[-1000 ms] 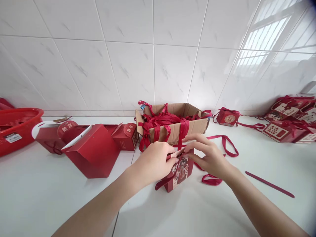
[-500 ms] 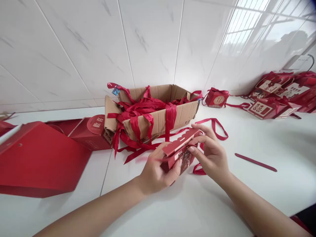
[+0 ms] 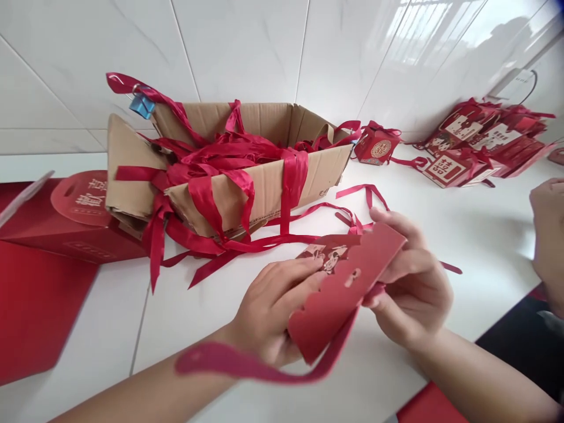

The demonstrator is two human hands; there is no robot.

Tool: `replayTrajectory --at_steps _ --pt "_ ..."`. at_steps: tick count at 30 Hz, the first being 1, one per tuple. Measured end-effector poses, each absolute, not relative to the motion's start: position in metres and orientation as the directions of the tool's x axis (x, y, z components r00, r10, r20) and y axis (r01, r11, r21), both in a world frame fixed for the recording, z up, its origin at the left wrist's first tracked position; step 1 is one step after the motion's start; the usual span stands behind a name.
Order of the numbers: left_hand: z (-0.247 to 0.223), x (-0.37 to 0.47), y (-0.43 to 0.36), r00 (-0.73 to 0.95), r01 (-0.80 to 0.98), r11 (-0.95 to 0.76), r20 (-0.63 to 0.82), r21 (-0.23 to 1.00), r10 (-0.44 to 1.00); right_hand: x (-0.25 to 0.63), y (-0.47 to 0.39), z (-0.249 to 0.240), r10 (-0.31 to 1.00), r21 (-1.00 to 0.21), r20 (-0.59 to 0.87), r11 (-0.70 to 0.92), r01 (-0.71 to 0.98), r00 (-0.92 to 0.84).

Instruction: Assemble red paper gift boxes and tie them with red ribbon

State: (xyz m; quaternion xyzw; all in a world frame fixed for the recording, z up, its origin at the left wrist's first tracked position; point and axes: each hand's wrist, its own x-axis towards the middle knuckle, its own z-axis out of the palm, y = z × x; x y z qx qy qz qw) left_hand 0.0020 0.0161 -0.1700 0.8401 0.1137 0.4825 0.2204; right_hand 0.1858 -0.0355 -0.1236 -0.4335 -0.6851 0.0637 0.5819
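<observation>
Head view: scalloped box [image 3: 341, 288] in left hand [image 3: 282, 311] and right hand [image 3: 414, 288], "歡喜" (pale lettering) on red carton [image 3: 83, 229].

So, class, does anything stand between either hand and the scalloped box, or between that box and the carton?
Nothing visible stands between the left hand or right hand and the box; both touch it. Between box and carton, loose ribbons lie on the table.

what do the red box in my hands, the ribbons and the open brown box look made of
Red box: probably card, low sheen, with a crisp scalloped edge.
Ribbons: satin-like fabric, probably synthetic, with glossy highlights along soft folds.
Open brown box: matt corrugated cardboard, with faint ridges and creases.
</observation>
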Motion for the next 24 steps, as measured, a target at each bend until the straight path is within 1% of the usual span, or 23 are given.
replayTrajectory --at_steps 3,7,11,15,17,20,22,24 --pt "-0.171 0.001 0.018 0.499 -0.045 -0.925 0.811 0.376 0.305 0.184 -0.035 -0.126 0.581 -0.525 0.812 0.679 0.512 0.063" --pt "-0.165 0.001 0.019 0.498 -0.032 -0.941 0.821 0.338 0.278 0.183 -0.031 -0.126 0.533 -0.459 0.845 0.693 0.556 0.032" --pt "-0.159 0.0 0.015 0.485 -0.057 -0.956 0.845 0.287 0.224 0.187 -0.027 -0.123 0.446 -0.37 0.895 0.774 0.513 -0.027" --pt "-0.156 0.002 0.007 0.459 -0.024 -0.954 0.851 0.299 0.255 0.193 -0.026 -0.126 0.47 -0.347 0.881 0.719 0.602 -0.054" --pt "-0.155 0.004 0.002 0.414 0.007 -0.969 0.881 0.248 0.229 0.195 -0.027 -0.127 0.49 -0.344 0.869 0.697 0.629 -0.068" --pt "-0.151 0.006 -0.003 0.358 0.072 -0.99 0.923 0.122 0.14 0.195 -0.029 -0.125 0.483 -0.336 0.872 0.714 0.615 -0.084" --pt "-0.148 0.007 -0.006 0.36 0.082 -0.992 0.926 0.093 0.116 0.194 -0.031 -0.124 0.475 -0.34 0.878 0.714 0.612 -0.067" --pt "-0.146 0.008 -0.01 0.363 0.063 -0.994 0.925 0.093 0.109 0.195 -0.034 -0.125 0.488 -0.335 0.871 0.674 0.658 -0.056"
